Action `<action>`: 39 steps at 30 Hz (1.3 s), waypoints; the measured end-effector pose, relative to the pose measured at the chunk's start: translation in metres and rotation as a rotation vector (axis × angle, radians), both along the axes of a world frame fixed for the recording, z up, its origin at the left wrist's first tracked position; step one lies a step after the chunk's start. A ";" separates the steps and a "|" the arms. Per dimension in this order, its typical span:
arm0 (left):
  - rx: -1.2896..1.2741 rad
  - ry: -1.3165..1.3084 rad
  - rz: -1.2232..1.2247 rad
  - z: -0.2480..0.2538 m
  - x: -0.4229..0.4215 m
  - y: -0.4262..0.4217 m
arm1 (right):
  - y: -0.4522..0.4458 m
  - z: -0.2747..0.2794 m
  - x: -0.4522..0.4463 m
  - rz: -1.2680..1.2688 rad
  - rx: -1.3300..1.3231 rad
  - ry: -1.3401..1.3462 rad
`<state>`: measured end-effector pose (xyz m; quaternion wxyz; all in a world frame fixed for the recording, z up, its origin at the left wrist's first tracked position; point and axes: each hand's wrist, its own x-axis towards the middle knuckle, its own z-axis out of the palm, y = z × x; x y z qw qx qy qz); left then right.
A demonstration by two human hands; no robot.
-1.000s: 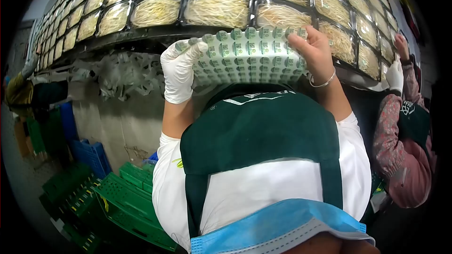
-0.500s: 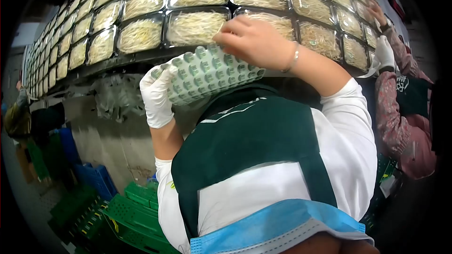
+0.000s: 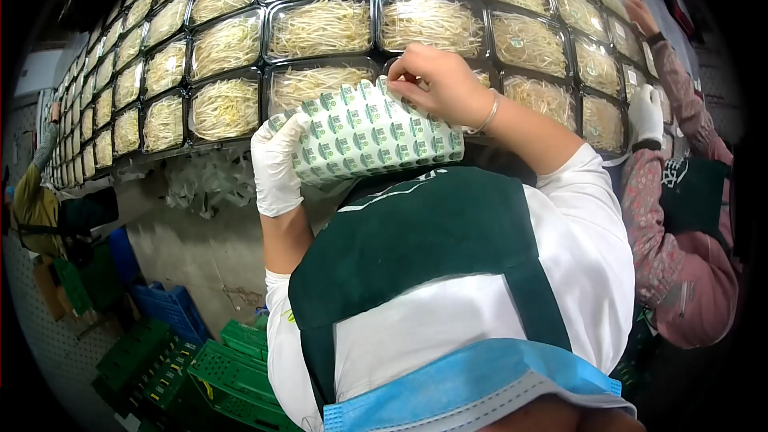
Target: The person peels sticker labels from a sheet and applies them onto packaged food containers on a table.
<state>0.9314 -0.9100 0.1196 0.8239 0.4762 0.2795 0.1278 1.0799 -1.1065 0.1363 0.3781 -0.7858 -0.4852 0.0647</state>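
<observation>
Head camera: worn on the head, facing forward and steeply down
Blue mask (image 3: 472, 376): nearest the lens, across the bottom of the frame
Label sheet (image 3: 372, 144): farther off, just above frame centre
Sprout trays (image 3: 320, 28): beyond it, along the top, curving down both sides
Breadth: wide, rounded, black at the corners

I have room over the grip, little around it.
Above the right hand's (image 3: 440, 84) pinch on the sticker sheet (image 3: 376, 134), I see open air; just beyond it, packed sprout trays (image 3: 320, 28) block a low pass. Bodyward, the apron (image 3: 416, 240) crowds the sheet; left of the left hand (image 3: 278, 164), plastic scraps (image 3: 206, 184) hang; well right, a co-worker's gloved hand (image 3: 646, 116) obstructs.
</observation>
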 end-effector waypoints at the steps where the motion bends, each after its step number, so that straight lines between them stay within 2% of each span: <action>1: 0.041 0.020 -0.001 -0.001 0.005 0.001 | -0.001 -0.001 0.010 -0.001 -0.007 0.018; 7: 0.084 0.087 -0.065 0.023 0.010 0.001 | 0.004 0.018 0.031 0.147 -0.218 0.074; 13: 0.067 0.088 -0.053 0.022 0.012 0.005 | 0.007 0.028 0.032 0.136 -0.186 0.150; 15: 0.085 0.085 -0.021 0.015 0.011 0.007 | -0.007 0.037 0.041 0.064 -0.184 0.308; 16: 0.088 0.108 0.009 0.016 0.010 0.007 | -0.023 0.022 0.067 -0.089 -0.021 0.177; 17: 0.073 0.137 0.068 0.023 0.009 0.005 | -0.043 0.020 0.097 -0.317 0.039 0.407; 18: 0.066 0.133 0.085 0.021 0.005 0.007 | -0.068 0.020 0.130 -0.454 0.025 0.326; 19: 0.061 0.130 0.111 0.014 -0.001 0.012 | -0.088 0.016 0.154 -0.625 -0.067 0.327; 20: 0.122 0.118 0.088 0.005 -0.007 0.017 | -0.112 -0.009 0.184 -0.631 -0.050 0.188; 21: 0.122 0.120 0.088 0.002 -0.011 0.019 | -0.128 -0.030 0.206 -0.696 -0.095 0.225; 25: 0.097 0.160 0.155 0.011 -0.012 0.014 | -0.118 -0.052 0.228 -0.715 -0.371 0.158; 27: 0.117 0.138 0.167 0.005 -0.017 0.020 | -0.118 -0.042 0.232 -0.734 -0.432 0.072; 29: 0.114 0.104 0.214 0.007 -0.020 0.020 | -0.125 -0.015 0.238 -0.802 -0.788 0.091; 30: 0.115 0.129 0.248 0.008 -0.022 0.020 | -0.139 -0.019 0.258 -0.796 -0.812 -0.055; 31: 0.132 0.114 0.244 0.001 -0.028 0.026 | -0.152 -0.032 0.285 -0.805 -0.649 -0.051; 33: 0.180 0.159 0.266 0.004 -0.031 0.024 | -0.134 -0.047 0.310 -0.752 -0.057 0.141; 35: 0.200 0.157 0.305 0.003 -0.035 0.024 | -0.108 -0.059 0.339 -0.884 0.006 0.163; 36: 0.218 0.152 0.343 0.002 -0.037 0.025 | -0.089 -0.060 0.334 -0.861 0.036 0.174; 37: 0.223 0.148 0.353 0.002 -0.039 0.027 | -0.079 -0.054 0.332 -0.996 -0.094 0.065; 39: 0.234 0.183 0.365 0.003 -0.045 0.028 | -0.078 -0.087 0.369 -0.924 -0.188 0.016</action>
